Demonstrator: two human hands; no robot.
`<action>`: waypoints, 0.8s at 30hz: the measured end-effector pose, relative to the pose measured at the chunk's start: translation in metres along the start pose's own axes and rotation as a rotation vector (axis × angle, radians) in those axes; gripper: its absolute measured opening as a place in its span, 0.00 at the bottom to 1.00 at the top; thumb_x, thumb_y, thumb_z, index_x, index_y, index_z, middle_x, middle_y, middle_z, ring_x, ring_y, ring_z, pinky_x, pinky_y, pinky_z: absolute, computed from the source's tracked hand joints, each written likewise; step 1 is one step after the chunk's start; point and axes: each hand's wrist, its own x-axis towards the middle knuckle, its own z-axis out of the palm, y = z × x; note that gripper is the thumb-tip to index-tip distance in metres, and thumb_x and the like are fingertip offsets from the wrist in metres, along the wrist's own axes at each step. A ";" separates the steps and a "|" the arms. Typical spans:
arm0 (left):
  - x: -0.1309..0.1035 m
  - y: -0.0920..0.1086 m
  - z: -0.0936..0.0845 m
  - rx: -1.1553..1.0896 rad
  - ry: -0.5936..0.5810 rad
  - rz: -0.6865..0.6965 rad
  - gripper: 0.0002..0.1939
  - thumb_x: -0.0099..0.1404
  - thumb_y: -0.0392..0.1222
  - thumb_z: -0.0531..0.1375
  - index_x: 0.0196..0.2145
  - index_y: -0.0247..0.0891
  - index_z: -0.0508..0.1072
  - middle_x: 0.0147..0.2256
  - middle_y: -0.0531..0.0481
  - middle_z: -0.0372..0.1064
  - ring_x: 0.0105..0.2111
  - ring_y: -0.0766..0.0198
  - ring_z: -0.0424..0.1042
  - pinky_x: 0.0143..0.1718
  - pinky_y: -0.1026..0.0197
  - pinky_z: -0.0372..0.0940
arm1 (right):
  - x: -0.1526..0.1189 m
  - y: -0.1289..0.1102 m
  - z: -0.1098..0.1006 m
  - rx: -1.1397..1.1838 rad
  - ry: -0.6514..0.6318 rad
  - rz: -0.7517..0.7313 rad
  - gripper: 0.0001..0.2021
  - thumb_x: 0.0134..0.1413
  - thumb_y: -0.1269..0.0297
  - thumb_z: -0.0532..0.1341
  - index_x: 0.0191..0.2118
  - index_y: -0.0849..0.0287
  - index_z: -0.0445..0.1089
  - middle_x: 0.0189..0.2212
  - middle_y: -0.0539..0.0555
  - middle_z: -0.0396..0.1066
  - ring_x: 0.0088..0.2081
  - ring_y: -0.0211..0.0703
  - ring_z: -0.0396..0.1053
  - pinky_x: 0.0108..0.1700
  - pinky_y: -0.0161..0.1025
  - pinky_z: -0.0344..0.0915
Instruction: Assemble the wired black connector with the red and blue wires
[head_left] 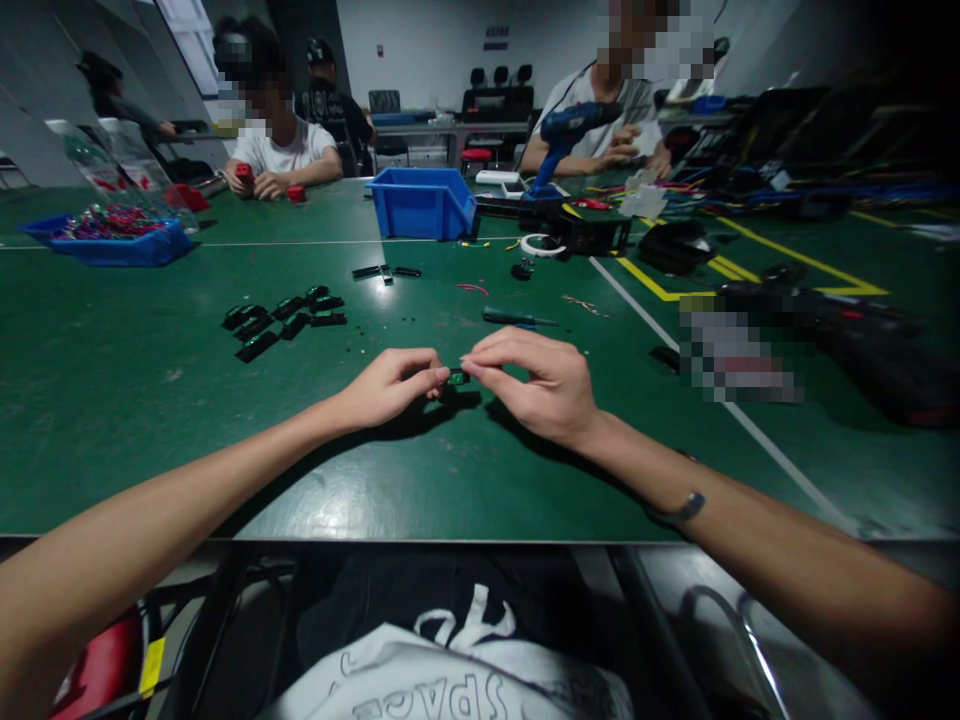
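Just above the green tabletop, my left hand [401, 388] pinches a small green circuit board with black edges [458, 377] between thumb and fingers. My right hand [536, 385] is closed in a pinch, its fingertips at the board's right end. Whatever sits between those fingertips is too small to make out. Beyond my hands lies a dark green-handled screwdriver [517, 317]. Several similar black and green pieces [285, 315] lie in a group to the left. Farther back are black strips [386, 272] and a short red wire [472, 288].
A blue bin [420, 205] stands mid-table, with a blue power drill [566, 140] and black parts to its right. At the left are a blue tray [127, 245] and bottles. Two people sit across the table. A dark bulky tool [885, 350] lies at right.
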 end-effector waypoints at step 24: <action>0.000 0.000 0.000 0.017 -0.005 -0.003 0.20 0.74 0.53 0.54 0.32 0.34 0.72 0.30 0.51 0.71 0.32 0.66 0.69 0.38 0.63 0.61 | 0.000 0.001 0.000 -0.013 -0.035 0.059 0.02 0.60 0.70 0.67 0.38 0.58 0.78 0.33 0.53 0.78 0.34 0.41 0.75 0.39 0.39 0.71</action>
